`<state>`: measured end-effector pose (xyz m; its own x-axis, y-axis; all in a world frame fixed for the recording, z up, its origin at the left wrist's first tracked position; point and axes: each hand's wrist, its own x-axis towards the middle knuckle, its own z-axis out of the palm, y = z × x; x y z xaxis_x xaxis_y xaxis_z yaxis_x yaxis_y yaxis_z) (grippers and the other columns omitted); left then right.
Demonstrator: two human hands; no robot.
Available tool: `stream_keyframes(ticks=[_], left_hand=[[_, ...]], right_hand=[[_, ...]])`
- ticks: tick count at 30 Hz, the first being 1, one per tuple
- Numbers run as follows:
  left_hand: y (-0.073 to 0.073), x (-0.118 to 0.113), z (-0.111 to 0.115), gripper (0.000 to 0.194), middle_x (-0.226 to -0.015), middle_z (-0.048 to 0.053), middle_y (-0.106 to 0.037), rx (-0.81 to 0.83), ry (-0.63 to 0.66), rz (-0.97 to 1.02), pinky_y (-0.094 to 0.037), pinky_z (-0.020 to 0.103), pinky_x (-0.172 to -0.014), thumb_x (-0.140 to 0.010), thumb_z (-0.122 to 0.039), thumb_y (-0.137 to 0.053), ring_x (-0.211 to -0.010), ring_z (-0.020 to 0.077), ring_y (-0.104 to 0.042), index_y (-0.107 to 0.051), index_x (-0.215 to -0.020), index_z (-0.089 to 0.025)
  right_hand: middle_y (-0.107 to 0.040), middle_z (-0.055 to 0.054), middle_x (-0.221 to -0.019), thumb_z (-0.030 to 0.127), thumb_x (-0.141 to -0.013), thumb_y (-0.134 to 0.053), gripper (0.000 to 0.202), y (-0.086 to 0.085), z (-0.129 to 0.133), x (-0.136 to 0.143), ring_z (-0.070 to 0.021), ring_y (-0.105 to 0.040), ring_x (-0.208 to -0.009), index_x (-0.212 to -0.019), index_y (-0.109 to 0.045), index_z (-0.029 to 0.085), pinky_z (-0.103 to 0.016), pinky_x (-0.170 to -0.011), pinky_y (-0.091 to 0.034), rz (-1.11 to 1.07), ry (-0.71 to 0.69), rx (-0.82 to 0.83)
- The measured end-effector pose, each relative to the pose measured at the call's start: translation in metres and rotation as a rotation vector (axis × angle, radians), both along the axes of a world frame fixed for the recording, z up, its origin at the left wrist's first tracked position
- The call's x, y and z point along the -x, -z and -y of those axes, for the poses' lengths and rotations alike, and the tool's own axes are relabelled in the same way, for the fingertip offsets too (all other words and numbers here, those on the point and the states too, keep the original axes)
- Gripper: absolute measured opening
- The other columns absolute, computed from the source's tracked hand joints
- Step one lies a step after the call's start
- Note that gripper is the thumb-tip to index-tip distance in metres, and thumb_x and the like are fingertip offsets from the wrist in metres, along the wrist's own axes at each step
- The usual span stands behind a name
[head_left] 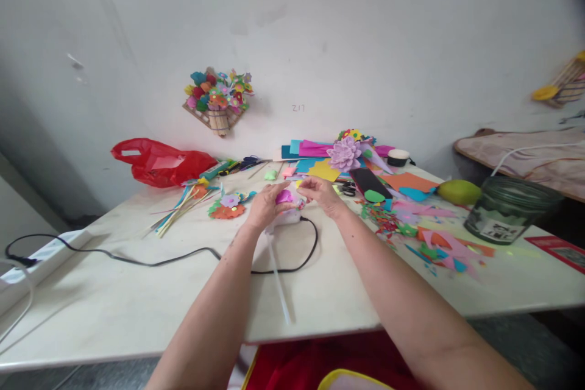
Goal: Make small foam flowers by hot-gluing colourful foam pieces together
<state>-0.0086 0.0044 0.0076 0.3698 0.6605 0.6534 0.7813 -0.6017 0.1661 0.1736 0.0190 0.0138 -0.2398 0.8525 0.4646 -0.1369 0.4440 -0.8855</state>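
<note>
Near the middle of the table my left hand [266,206] is closed round a bright purple-pink piece [284,197]. My right hand [319,193] is beside it with its fingers pinched together; a small yellow bit [298,184] shows at the fingertips, and its outline is blurred. Just below the hands lies a white glue gun [287,217], partly hidden, with a black cord at its right end. A clear glue stick [278,283] points from it toward the table's front edge. Left of my left hand are foam flowers [229,204].
A red plastic bag [164,161] and thin strips [176,213] are at the left, near a power strip [46,259]. Coloured foam sheets [324,169], a phone [369,184], scissors [347,188], scraps [448,244] and a glass jar [507,210] are behind and right. The black cord [159,264] crosses the table.
</note>
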Motion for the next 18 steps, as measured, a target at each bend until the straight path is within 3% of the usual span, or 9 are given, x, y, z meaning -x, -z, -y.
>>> stream_keyframes(ticks=[5, 11, 18], left_hand=[[0.0008, 0.0027, -0.0008, 0.055, -0.094, 0.006, -0.061, -0.018, -0.05, -0.015, -0.042, 0.03, -0.072, -0.071, -0.051, -0.054, -0.089, 0.0216, -0.053, -0.048, -0.118, -0.022], [-0.0007, 0.0044, 0.0009, 0.055, -0.092, 0.006, -0.061, -0.043, -0.068, -0.075, -0.041, 0.029, -0.071, -0.071, -0.051, -0.054, -0.087, 0.0205, -0.052, -0.048, -0.117, -0.022], [-0.0051, 0.0008, 0.0056, 0.055, -0.087, 0.006, -0.06, -0.077, -0.108, -0.171, -0.039, 0.028, -0.07, -0.072, -0.053, -0.051, -0.083, 0.0203, -0.051, -0.05, -0.115, -0.019]], right_hand=[[-0.052, 0.003, -0.056, 0.029, -0.06, -0.064, 0.019, -0.0025, -0.0001, -0.0004, -0.0084, -0.043, -0.051, -0.073, -0.064, 0.015, -0.022, -0.048, -0.034, 0.223, 0.022, -0.128], [-0.043, 0.006, -0.046, 0.027, -0.063, -0.061, 0.022, -0.0011, -0.0008, -0.0008, -0.0067, -0.038, -0.043, -0.079, -0.066, 0.013, -0.021, -0.044, -0.029, 0.327, -0.035, -0.153], [-0.051, 0.003, -0.047, 0.027, -0.064, -0.062, 0.019, 0.0061, -0.0083, -0.0015, -0.008, -0.045, -0.045, -0.077, -0.066, 0.013, -0.02, -0.046, -0.034, 0.461, 0.055, -0.24]])
